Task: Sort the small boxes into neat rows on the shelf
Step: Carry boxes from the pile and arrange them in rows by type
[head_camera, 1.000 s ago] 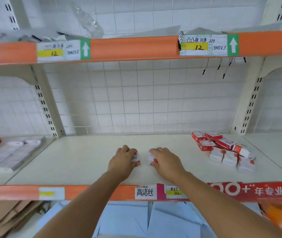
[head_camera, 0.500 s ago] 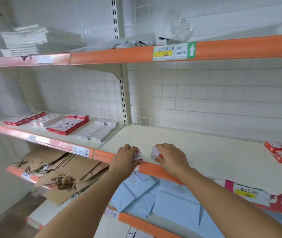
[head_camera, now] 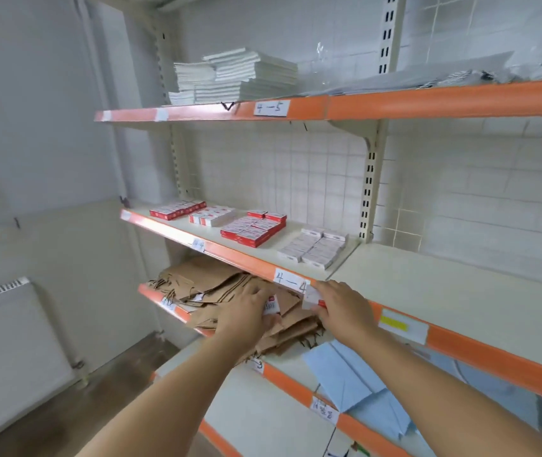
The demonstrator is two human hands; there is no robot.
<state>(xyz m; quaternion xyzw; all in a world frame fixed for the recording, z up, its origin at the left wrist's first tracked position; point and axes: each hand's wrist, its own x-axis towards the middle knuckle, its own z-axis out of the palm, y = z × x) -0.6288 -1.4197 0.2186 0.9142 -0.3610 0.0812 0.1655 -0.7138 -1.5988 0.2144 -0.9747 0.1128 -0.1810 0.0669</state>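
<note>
I see the left hand (head_camera: 246, 311) gripping a small box (head_camera: 271, 304), mostly hidden by its curled fingers. The right hand (head_camera: 342, 308) pinches a second small box (head_camera: 312, 300), blurred, at the shelf (head_camera: 428, 291) front edge. Sorted boxes (head_camera: 253, 230) sit in rows further left.

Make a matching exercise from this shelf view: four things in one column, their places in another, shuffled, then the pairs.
Things:
1. white booklets
2. brown paper bags
3. red boxes
4. blue paper

Places:
A. lowest shelf, under the right forearm
B. top shelf, labelled 4-5
C. middle shelf, in rows
D. shelf below the 4-4 label, behind the left hand

Pairs: 1-B, 2-D, 3-C, 4-A
</note>
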